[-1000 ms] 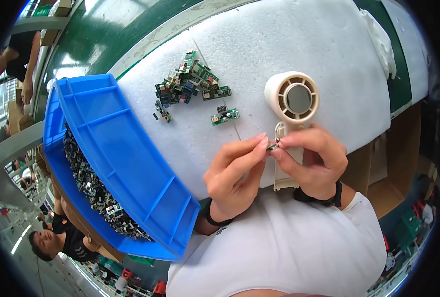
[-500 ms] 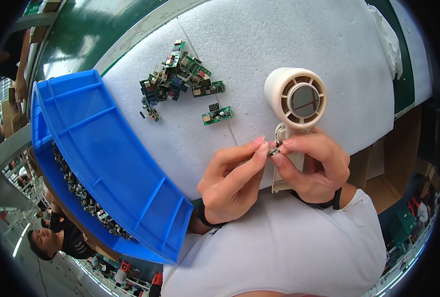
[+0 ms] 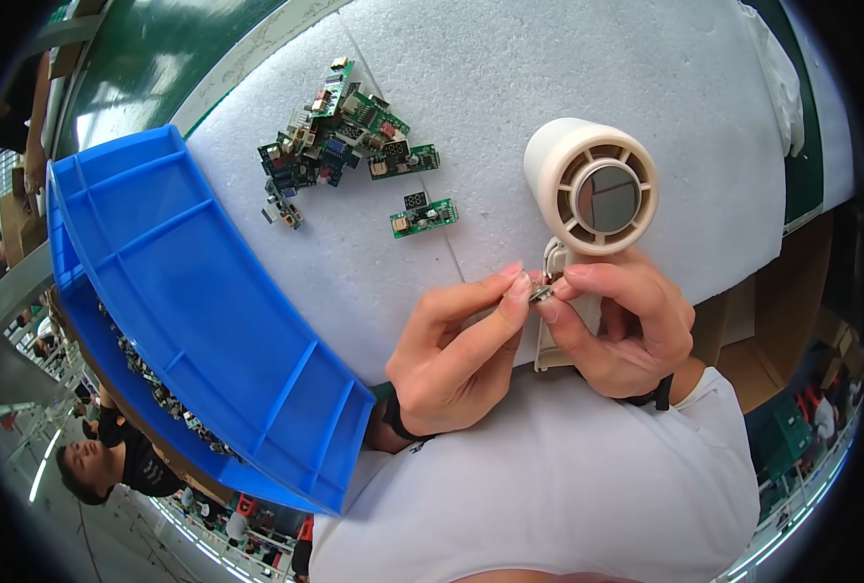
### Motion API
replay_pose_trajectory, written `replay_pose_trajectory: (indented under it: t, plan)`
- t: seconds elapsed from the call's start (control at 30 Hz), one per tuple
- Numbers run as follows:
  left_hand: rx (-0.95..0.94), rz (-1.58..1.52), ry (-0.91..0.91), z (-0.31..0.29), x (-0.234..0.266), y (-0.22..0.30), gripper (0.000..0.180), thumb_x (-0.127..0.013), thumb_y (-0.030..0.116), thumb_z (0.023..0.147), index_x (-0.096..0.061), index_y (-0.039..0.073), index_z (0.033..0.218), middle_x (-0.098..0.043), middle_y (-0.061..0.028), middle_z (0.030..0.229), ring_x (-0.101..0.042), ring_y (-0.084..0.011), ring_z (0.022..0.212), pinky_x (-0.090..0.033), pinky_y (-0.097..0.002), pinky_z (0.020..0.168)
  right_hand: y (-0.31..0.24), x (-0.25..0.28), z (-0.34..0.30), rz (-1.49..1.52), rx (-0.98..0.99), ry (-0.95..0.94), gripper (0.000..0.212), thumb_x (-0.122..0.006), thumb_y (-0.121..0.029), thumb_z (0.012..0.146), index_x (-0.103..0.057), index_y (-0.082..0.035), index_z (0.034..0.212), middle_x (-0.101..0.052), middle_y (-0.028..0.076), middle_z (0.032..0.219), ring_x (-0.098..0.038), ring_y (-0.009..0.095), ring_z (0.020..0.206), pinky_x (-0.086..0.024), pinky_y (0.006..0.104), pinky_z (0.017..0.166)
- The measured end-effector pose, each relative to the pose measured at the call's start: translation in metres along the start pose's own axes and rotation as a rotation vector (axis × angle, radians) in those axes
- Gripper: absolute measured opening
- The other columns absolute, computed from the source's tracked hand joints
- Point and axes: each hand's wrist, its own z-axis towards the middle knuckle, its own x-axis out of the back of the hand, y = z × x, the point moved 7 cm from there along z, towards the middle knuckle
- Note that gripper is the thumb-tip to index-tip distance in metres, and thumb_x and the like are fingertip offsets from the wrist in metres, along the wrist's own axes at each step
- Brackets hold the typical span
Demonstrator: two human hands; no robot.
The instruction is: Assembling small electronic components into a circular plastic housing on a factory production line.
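My left hand (image 3: 459, 358) and my right hand (image 3: 636, 319) meet in front of me, each pinching with thumb and forefinger. Between their fingertips is a small greyish part (image 3: 541, 292), mostly covered, so its kind is unclear. Just beyond lies a cream handheld fan (image 3: 554, 167) with a round slotted head and a dark, shiny centre. Its handle (image 3: 554, 257) runs toward me beneath my right hand, and the hand hides much of it. A bit of red shows by the fingertips.
Farther left, a pile of green circuit boards (image 3: 340, 146) lies on the white foam sheet (image 3: 471, 87), with a single circuit board (image 3: 424, 219) nearer. A blue plastic bin (image 3: 228, 301) at my left contains many boards. A cardboard box (image 3: 772, 311) stands at right.
The view has shifted slightly, so the bin and boards appear a little farther left. Both hands keep their pinch on the small part, with barely any movement.
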Motion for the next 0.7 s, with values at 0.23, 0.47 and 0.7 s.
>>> replay_pose_trajectory:
  t: [0.23, 0.47, 0.7]
  plan:
    - [-0.010, -0.110, -0.045, -0.003, -0.003, -0.008, 0.042, -0.072, -0.023, 0.077, -0.072, -0.005, 0.115, -0.063, -0.0236, 0.118, -0.073, -0.0294, 0.103, -0.063, -0.0319, 0.090, 0.006, -0.004, 0.000, 0.130, -0.028, 0.194, 0.043, -0.089, 0.001, 0.072, -0.070, -0.001, 0.111, -0.075, 0.008, 0.086, -0.069, 0.016, 0.068, -0.049, 0.0252, 0.057]
    - [-0.070, -0.103, -0.087, 0.002, -0.002, -0.003, 0.043, -0.072, -0.023, 0.078, -0.069, -0.007, 0.118, -0.061, -0.0247, 0.121, -0.071, -0.0328, 0.107, -0.062, -0.0336, 0.093, 0.004, -0.001, 0.006, 0.167, -0.033, 0.035, 0.042, -0.085, 0.006, 0.076, -0.064, 0.000, 0.112, -0.069, 0.009, 0.089, -0.065, 0.017, 0.075, -0.053, 0.0288, 0.068]
    - [0.023, -0.148, -0.052, -0.001, 0.000, -0.006, 0.042, -0.072, -0.020, 0.079, -0.070, -0.006, 0.118, -0.063, -0.0245, 0.121, -0.073, -0.0310, 0.102, -0.062, -0.0339, 0.090, -0.001, -0.004, 0.007, 0.144, 0.015, 0.033, 0.031, -0.082, 0.006, 0.081, -0.064, 0.000, 0.106, -0.067, 0.009, 0.089, -0.063, 0.017, 0.079, -0.052, 0.0280, 0.069]
